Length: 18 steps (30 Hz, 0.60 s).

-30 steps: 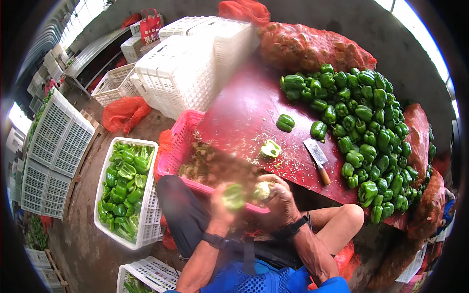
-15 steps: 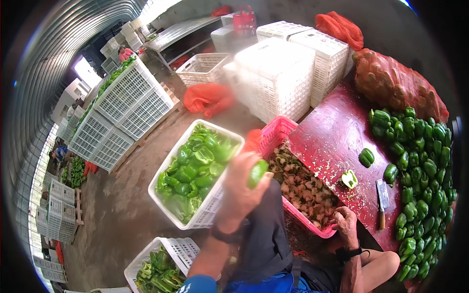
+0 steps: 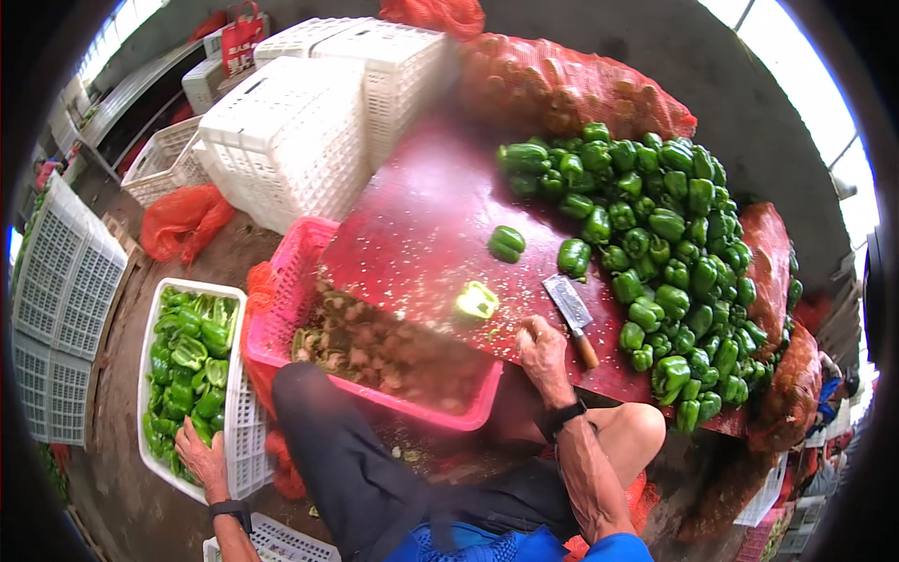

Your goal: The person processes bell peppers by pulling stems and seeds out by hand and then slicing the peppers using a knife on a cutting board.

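The left hand [image 3: 198, 456] is resting low at the lower left of the frame, fingers spread loosely over the near rim of the white crate [image 3: 236, 309] and touching the green pepper pieces [image 3: 187, 361] inside; it is grasping nothing that shows. The right hand [image 3: 543, 348] is lying at the centre, curled loosely on the front edge of the red board [image 3: 421, 220], just left of the cleaver [image 3: 573, 314] and not gripping it; whether it is pinching anything small cannot be told. The cleaver is lying flat with its wooden handle pointing toward the lower right. A halved pepper [image 3: 476, 301] is sitting just left of the right hand, close to the board's front edge. Two whole peppers [image 3: 507, 243] are lying further up on open board. The pepper pile [image 3: 670, 244] is crowding the board's right side, leaving the left and middle of the board free. The pink basket [image 3: 281, 309] of scraps is sitting between crate and board, its far side tucked under the board's edge. White crates are standing stacked [image 3: 309, 122] at the upper left.
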Each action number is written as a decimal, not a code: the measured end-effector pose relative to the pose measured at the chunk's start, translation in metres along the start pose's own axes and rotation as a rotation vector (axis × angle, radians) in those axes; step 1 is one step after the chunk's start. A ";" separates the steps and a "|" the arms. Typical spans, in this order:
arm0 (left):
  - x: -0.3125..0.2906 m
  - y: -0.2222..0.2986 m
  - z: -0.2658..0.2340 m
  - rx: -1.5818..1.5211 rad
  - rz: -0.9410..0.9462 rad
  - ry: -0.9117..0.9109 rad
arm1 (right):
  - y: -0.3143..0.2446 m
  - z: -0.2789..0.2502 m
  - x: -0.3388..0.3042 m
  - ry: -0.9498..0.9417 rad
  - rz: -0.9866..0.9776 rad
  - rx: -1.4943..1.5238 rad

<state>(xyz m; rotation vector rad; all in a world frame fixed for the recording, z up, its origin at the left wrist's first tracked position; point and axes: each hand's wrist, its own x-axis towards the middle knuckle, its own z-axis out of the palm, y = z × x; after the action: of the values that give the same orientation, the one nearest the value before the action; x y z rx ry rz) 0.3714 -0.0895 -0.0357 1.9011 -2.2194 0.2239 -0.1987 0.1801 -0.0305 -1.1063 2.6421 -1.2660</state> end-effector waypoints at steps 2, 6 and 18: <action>-0.006 -0.039 0.051 0.022 0.034 -0.066 | 0.017 -0.005 0.019 0.108 0.050 -0.093; -0.003 -0.081 0.066 -0.172 0.064 -0.004 | -0.032 0.014 0.046 0.012 -0.115 -0.104; 0.022 0.137 -0.118 -1.321 -0.068 -0.031 | -0.049 0.064 0.025 -0.239 0.427 0.776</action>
<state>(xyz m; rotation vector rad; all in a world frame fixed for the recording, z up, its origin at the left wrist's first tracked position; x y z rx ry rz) 0.2400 -0.0598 0.0864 1.1502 -1.5235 -1.0157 -0.1695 0.1011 -0.0333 -0.4942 1.7829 -1.6756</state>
